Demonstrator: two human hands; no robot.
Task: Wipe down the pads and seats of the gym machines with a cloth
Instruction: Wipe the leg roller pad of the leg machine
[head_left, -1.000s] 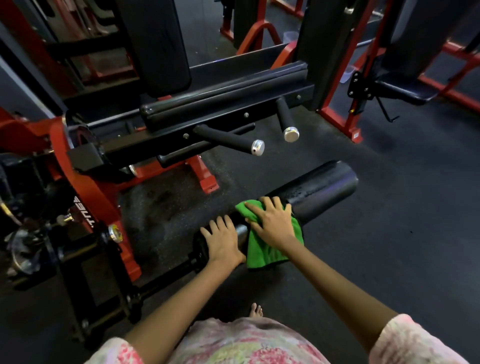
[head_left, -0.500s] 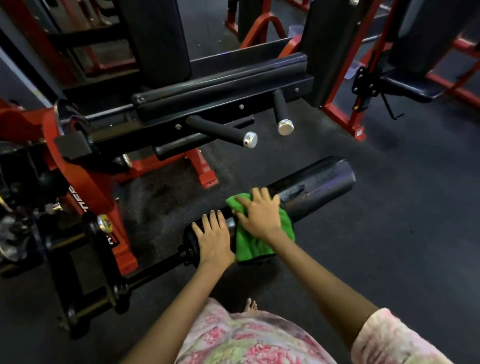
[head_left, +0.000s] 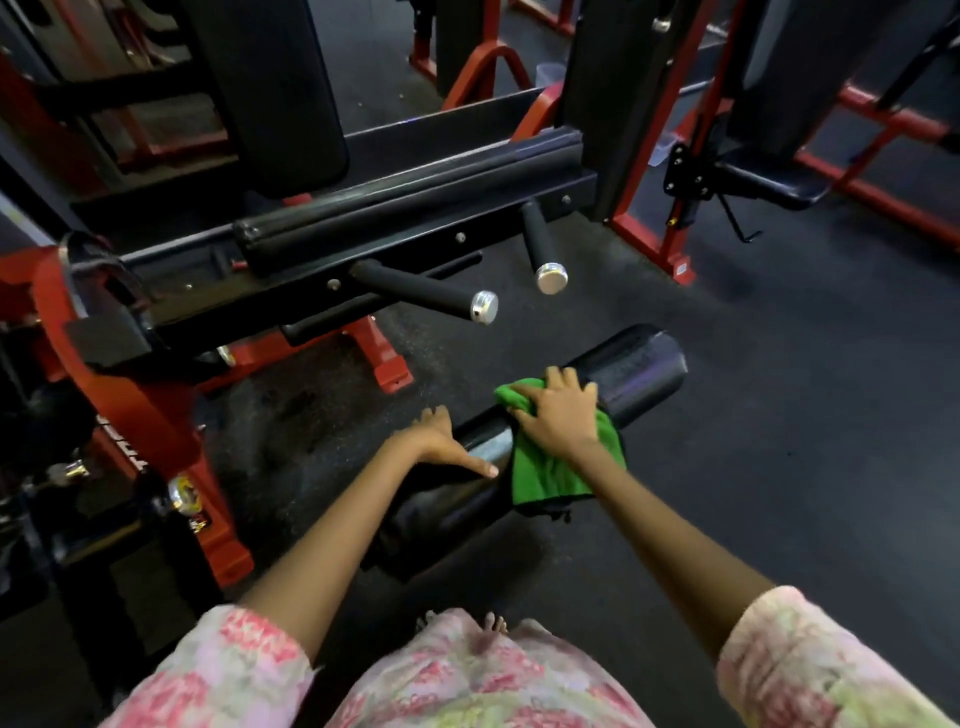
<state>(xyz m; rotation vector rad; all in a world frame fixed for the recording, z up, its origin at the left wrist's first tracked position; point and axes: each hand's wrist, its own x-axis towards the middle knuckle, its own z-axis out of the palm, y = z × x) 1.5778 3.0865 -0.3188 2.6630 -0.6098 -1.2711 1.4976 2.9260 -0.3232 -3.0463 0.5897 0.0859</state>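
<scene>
A black roller pad (head_left: 639, 371) lies low in front of me, running from near left to far right. A green cloth (head_left: 556, 470) is draped over its middle. My right hand (head_left: 558, 413) lies spread on top of the cloth and presses it against the pad, fingers mostly straight. My left hand (head_left: 441, 441) rests on the pad just left of the cloth, fingers stretched over its far side and thumb pointing along the top.
Behind the roller stands a red and black machine with a long black seat pad (head_left: 410, 213), an upright back pad (head_left: 270, 88) and two black handles (head_left: 426, 291) with chrome ends. Another machine seat (head_left: 769, 182) is at the right. Dark rubber floor (head_left: 779, 415) surrounds me.
My right hand has slid the green cloth along the roller toward its far right end. My left hand has moved a little the same way along the pad.
</scene>
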